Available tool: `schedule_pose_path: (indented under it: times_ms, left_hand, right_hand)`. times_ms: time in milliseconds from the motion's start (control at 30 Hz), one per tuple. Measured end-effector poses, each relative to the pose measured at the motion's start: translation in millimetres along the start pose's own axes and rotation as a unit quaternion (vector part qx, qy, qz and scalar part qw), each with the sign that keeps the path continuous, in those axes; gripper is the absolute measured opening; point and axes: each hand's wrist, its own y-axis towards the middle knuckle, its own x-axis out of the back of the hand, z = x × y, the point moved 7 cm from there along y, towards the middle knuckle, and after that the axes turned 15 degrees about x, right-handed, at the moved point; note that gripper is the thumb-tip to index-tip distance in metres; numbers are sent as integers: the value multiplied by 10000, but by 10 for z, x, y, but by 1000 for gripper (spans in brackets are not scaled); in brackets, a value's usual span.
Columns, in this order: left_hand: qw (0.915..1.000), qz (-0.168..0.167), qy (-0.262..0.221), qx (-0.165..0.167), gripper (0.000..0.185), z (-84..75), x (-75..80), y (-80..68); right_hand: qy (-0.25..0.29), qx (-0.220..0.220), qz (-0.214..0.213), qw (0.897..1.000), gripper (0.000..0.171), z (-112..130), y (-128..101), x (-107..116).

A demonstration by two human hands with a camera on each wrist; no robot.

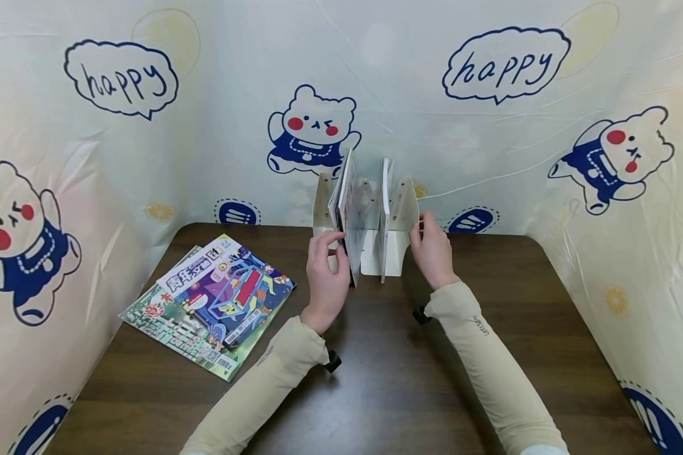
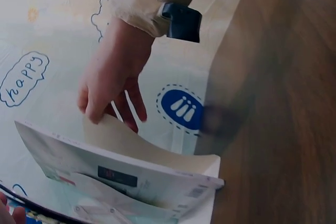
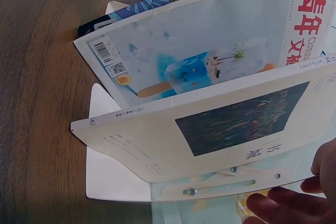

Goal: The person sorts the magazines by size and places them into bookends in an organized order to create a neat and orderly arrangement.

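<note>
A white expandable book stand (image 1: pixel 395 253) stands at the table's back edge, its end panels upright. Upright at its left are leaning magazines (image 1: pixel 350 215), one with a blue ice-lolly cover (image 3: pixel 194 66). A pale book (image 1: pixel 384 218) stands near the right panel; its cover (image 3: pixel 241 119) bears a dark rectangle. My left hand (image 1: pixel 326 278) grips the stand's left end, fingers curled beside the magazines; part of this grip is hidden. With thumb and fingers on either side, my right hand (image 1: pixel 434 251) pinches the right end panel (image 2: pixel 131 137).
Two magazines (image 1: pixel 227 297) lie overlapped on the table's left side, the upper one purple and blue. Behind the brown table (image 1: pixel 387 379) hangs a pale curtain (image 1: pixel 404 63) printed with bears, close to the stand.
</note>
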Motion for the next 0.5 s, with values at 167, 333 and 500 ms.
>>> schedule_pose_path:
  times_ms: [167, 333, 500]
  left_hand:
    - [9998, 33, -107, 176, 20, 108, 79, -13]
    - [9985, 167, -18, 527, 21, 229, 171, -29]
    - [9950, 323, 214, 921, 24, 334, 273, -48]
  right_hand:
    - [17, 48, 6, 10000, 21, 6, -5, -2]
    - [37, 46, 3, 10000, 22, 11, -2, 8]
    - [30, -5, 33, 10000, 21, 3, -6, -3]
